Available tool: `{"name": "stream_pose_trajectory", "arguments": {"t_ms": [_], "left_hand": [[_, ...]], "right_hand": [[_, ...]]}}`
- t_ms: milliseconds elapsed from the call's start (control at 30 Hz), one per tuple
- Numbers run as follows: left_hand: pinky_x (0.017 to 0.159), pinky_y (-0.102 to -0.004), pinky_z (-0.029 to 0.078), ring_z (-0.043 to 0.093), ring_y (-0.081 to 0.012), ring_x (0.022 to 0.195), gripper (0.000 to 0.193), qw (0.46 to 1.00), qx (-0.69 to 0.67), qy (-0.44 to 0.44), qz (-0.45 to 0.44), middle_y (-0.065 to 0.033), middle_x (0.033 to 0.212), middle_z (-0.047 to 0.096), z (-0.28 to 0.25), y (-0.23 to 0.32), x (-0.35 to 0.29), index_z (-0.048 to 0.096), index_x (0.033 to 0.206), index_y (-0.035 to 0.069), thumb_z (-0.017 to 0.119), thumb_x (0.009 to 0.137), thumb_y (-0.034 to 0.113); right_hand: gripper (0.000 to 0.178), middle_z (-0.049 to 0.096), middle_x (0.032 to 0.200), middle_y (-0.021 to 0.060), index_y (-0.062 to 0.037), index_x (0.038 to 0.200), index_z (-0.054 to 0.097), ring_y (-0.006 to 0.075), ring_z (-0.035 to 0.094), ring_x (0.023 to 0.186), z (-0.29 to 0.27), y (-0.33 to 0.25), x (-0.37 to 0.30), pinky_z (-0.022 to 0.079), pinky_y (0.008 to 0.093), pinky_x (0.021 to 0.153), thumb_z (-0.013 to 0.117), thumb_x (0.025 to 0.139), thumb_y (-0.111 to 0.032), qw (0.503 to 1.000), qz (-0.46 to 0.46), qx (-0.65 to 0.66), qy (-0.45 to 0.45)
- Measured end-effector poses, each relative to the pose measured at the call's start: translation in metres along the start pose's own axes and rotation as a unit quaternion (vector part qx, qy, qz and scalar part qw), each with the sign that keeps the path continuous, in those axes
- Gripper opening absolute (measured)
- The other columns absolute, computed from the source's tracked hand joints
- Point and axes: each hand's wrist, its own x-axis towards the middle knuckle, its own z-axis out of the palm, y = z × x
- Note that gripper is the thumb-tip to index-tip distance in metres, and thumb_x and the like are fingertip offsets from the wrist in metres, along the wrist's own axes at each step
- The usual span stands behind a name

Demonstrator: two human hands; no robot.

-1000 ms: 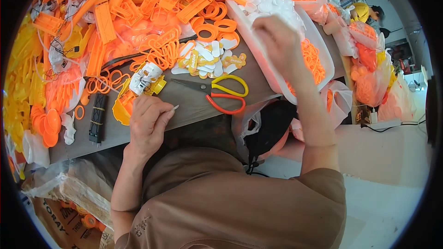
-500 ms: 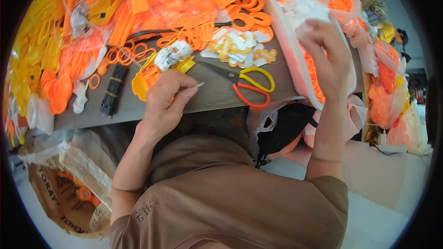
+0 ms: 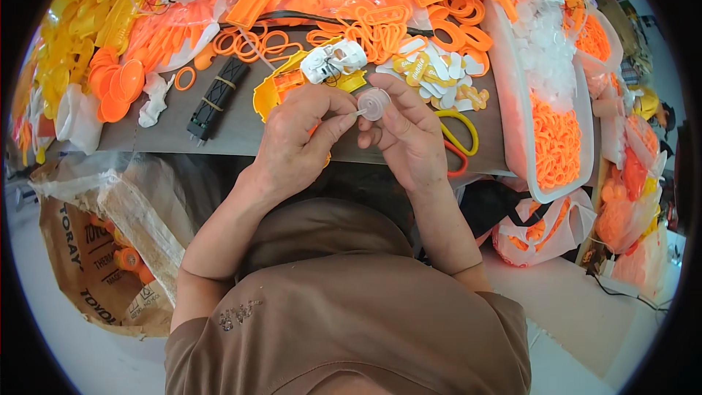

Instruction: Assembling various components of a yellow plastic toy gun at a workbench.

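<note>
Your right hand (image 3: 413,135) has come away from the tub (image 3: 513,113) and now meets your left hand (image 3: 303,128) over the front of the bench (image 3: 245,128). Your left fingers are pinched tight on a small white stick (image 3: 360,113); your right fingers are curled, thumb and fingertips hold of a clear round cap (image 3: 373,104) by its rim. Stick and cap sit right at your fingertips, overlapping in view, though whether they touch can't be told. Watch that rim grip: the cap looks thin and smooth, so a sideways push from the stick could tip it out of your right fingers. Since you work close to the bench edge, a dropped piece could fall to your lap. Gripping the stick so near its end, your left fingers could let it twist or slip if pressed off-centre. Just beyond your left fingers, the white motor block (image 3: 333,60) rests on the yellow shell (image 3: 272,95); a careless knuckle might knock it or snag its wires. Scissors (image 3: 472,132) lie close to the right of your right fingers, blades hidden by your hand, so a blind sweep that way could catch them.
</note>
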Motion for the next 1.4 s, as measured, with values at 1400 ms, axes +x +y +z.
{"name": "stream_pose_trajectory", "arguments": {"t_ms": [1400], "left_hand": [[0.063,-0.0226,0.046,0.056,-0.0112,0.071,0.006,0.998,-0.052,0.003,-0.027,-0.0063,0.080,0.061,0.001,-0.009,-0.012,0.060,0.084,-0.003,0.057,0.082,-0.008]], "right_hand": [[0.045,0.056,0.093,0.0116,0.0023,0.106,0.058,0.0174,0.060,0.073,0.022,0.001,-0.009,0.052,0.0262,0.057,0.077,0.065,0.002,0.754,-0.328,-0.570,-0.015]]}}
